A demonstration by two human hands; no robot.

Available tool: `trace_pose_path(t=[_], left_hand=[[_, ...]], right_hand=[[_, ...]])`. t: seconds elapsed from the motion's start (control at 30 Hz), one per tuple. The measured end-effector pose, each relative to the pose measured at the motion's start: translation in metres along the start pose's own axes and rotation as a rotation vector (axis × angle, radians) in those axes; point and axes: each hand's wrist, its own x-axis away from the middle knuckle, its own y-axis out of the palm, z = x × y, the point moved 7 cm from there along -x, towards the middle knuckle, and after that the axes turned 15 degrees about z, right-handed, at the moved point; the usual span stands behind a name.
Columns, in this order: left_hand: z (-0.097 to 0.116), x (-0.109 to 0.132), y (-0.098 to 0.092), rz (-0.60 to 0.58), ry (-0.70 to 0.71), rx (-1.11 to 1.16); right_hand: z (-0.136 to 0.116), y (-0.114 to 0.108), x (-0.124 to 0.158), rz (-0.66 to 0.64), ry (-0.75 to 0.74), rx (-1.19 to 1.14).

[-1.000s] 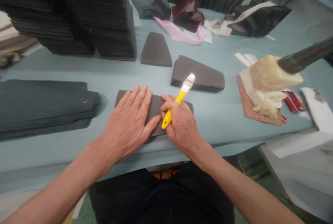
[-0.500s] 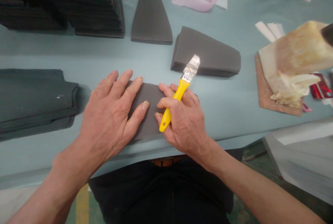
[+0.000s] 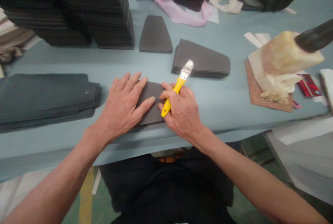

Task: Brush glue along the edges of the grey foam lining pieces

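A dark grey tapered panel [image 3: 153, 105] lies near the front edge of the table. Flat on its left side rests my left hand [image 3: 125, 102], fingers and thumb spread. My right hand [image 3: 183, 111] is closed around a paintbrush [image 3: 179, 84] with a yellow handle, its whitish, coated bristles pointing up and away. The fingertips of that hand also touch the panel's right side. Just beyond the bristles sits a stack of similar grey panels [image 3: 204, 57]. A second small pile of grey panels [image 3: 156, 35] lies to its left.
Tall stacks of dark pieces [image 3: 111, 16] stand at the back left. Folded dark cloth [image 3: 47, 95] lies at left. On the right, a stained yellowish container [image 3: 278, 54] stands on a brown board [image 3: 253, 88], near a red packet [image 3: 309, 86]. Pink fabric [image 3: 182, 14] lies at the back.
The camera view has shifted, showing more of the table's far side. Both hands stay on the panel, and the brush remains in my right hand.
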Motion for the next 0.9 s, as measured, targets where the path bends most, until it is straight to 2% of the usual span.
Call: trace_pose_path(t=[0.1, 0.33, 0.5, 0.7, 0.9], left_hand=[[-0.006, 0.004, -0.005, -0.067, 0.023, -0.007], [-0.016, 0.018, -0.009, -0.145, 0.214, -0.076], [-0.016, 0.013, -0.007, -0.138, 0.259, -0.065], [-0.019, 0.01, -0.007, -0.117, 0.299, -0.021], [-0.027, 0.011, -0.008, -0.071, 0.335, 0.012]], right_hand=[[0.001, 0.002, -0.001, -0.024, 0.016, 0.01], [0.003, 0.002, -0.005, -0.115, 0.06, -0.011], [0.005, -0.003, -0.012, -0.178, 0.051, -0.029], [0.016, -0.005, -0.019, -0.163, 0.089, -0.04], [0.022, -0.002, -0.025, -0.215, 0.095, -0.167]])
